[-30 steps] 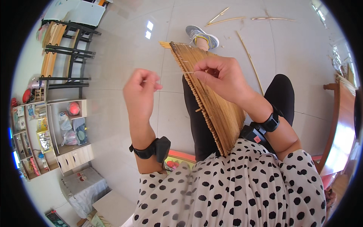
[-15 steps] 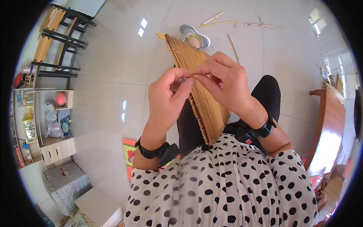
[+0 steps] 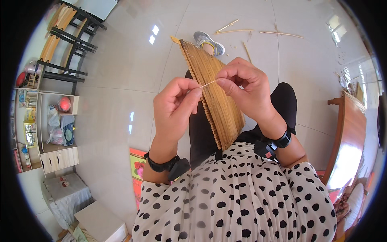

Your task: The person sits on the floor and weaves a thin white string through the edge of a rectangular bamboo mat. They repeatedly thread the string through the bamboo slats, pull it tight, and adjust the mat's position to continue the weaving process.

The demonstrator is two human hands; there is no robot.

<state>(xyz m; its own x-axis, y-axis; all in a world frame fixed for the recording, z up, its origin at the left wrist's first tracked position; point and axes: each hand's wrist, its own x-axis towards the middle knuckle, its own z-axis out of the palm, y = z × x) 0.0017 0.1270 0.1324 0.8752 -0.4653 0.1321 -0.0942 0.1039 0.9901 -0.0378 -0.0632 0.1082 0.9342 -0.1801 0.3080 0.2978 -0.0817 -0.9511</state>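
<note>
A thin pale string (image 3: 208, 84) is stretched between my two hands. My left hand (image 3: 174, 103) pinches one end between thumb and forefinger; my right hand (image 3: 246, 85) pinches the other, a little higher. Beneath it, a bundle of straw-coloured stalks (image 3: 219, 101), laid side by side like a mat, rests on my lap and slants away toward my foot. A row of knobbly bound ends (image 3: 209, 117) runs along its left edge. Whether the string is tied to the mat is hidden by my fingers.
Loose stalks (image 3: 282, 34) and small bits lie on the tiled floor beyond my grey shoe (image 3: 209, 43). At left stand black-framed stools (image 3: 68, 44) and a shelf unit (image 3: 60, 149). A wooden piece of furniture (image 3: 348, 133) is at right. A flowered mat (image 3: 138, 167) lies below left.
My hands have drawn apart, the left moving left and the right moving right, so the string now shows taut between them. Earlier their fingertips met over the mat.
</note>
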